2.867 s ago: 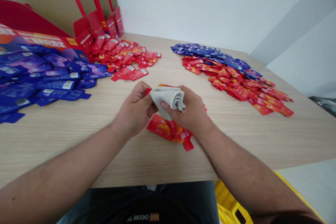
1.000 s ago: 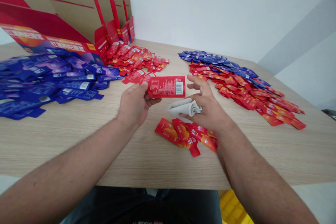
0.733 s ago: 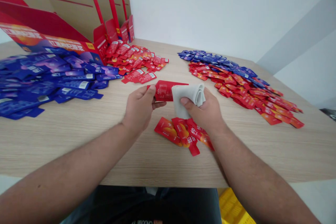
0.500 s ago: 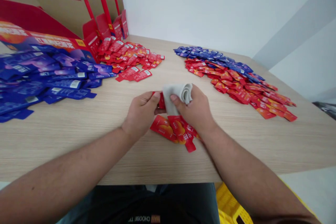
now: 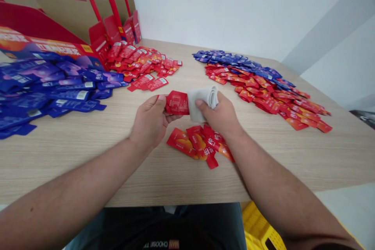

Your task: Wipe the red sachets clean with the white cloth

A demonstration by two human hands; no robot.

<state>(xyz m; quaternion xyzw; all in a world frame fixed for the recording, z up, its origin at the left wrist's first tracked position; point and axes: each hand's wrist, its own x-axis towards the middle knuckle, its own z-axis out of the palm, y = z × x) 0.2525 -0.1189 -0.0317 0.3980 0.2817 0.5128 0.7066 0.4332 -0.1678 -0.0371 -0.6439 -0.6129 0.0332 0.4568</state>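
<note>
The left hand [image 5: 149, 119] pinches the left end of a red sachet [image 5: 176, 103], thumb on top and fingers curled beneath, its printed back facing up. The right hand [image 5: 221, 115] grips a bunched grey cloth [image 5: 202, 97]. The thumb presses the cloth down over the sachet's right end, and the other fingers are closed round the folds. Sachet and cloth touch, both lifted off the table [image 5: 322, 156].

A fan [image 5: 199, 144] of a few red sachets lies flat on the wood and serves as the marker for the rest. The held sachet hangs just behind the fan, and the cloth is just behind it and slightly right. The right wrist crosses the fan's right edge, and the left hand is just left of it. Well to the fan's left spreads a blue heap [image 5: 49, 90]. Behind and left of the fan lies a red heap [image 5: 140, 64], with an open carton [image 5: 43, 43] farther back on that side. Behind and right of the fan stretches a mixed heap [image 5: 258, 82] of red and blue. Nearer than the fan and to its right, below the table edge, a yellow crate [image 5: 258, 230] shows.
</note>
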